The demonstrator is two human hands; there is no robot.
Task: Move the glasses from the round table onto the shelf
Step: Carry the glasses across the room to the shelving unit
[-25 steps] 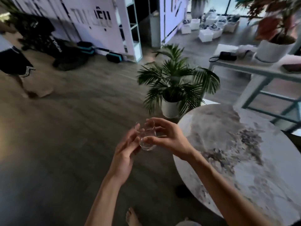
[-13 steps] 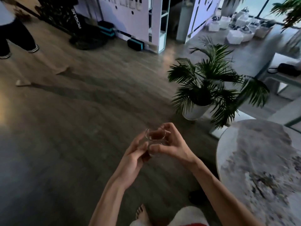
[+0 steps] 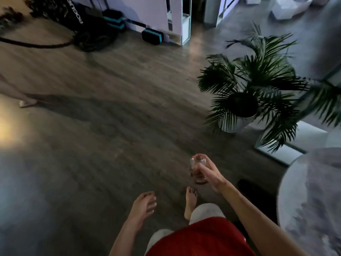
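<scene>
While my right hand (image 3: 210, 174) clasps the small clear drinking glass (image 3: 198, 169) and my left hand (image 3: 143, 206) hangs loose and empty below-left, I'd keep it upright, steady.

Wood floor (image 3: 103, 137) w/ potted palm (image 3: 245, 100)

Cut off, hidden and blurred

Round grey marbled table (image 3: 310, 200) cropped at right and bottom edges; small clear glass (image 3: 198, 169) partly hidden behind right hand (image 3: 208, 172); white shelf unit (image 3: 181, 21) cut by top edge; wooden floor (image 3: 110, 117) motion-blurred.
</scene>
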